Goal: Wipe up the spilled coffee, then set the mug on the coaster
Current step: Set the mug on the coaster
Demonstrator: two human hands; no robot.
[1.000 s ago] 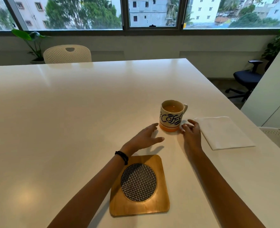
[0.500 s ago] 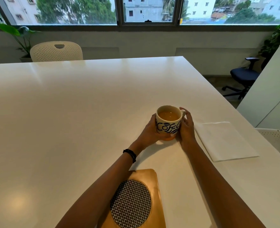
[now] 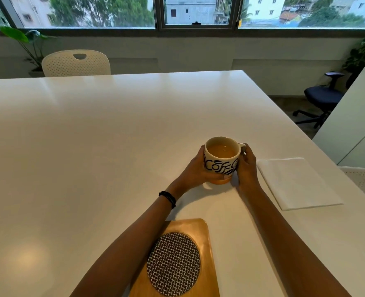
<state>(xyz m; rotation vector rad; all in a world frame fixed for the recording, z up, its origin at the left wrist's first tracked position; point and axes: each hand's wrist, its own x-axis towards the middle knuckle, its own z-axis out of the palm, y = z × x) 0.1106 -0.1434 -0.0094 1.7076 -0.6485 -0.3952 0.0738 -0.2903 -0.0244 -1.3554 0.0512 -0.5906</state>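
Note:
A cream mug (image 3: 221, 155) with dark "Coffee" lettering and an orange base holds light brown liquid and stands upright on the white table (image 3: 91, 146). My left hand (image 3: 195, 170) wraps round its left side and my right hand (image 3: 247, 166) grips its right side by the handle. A wooden coaster (image 3: 201, 230) with a round woven black-and-white inset lies near me, under my left forearm. A folded white napkin (image 3: 297, 183) lies flat to the right of the mug. No spilled coffee shows on the table.
A white perforated chair (image 3: 76, 63) stands at the far table edge, with a potted plant (image 3: 25, 39) behind it. A dark office chair (image 3: 323, 97) and a white cabinet (image 3: 353, 116) stand off the table's right side. Another white chair (image 3: 363, 181) shows at the right edge.
Both hands moved from the table beside the mug to closing round it. The view has tilted, so the coaster sits lower in the frame.

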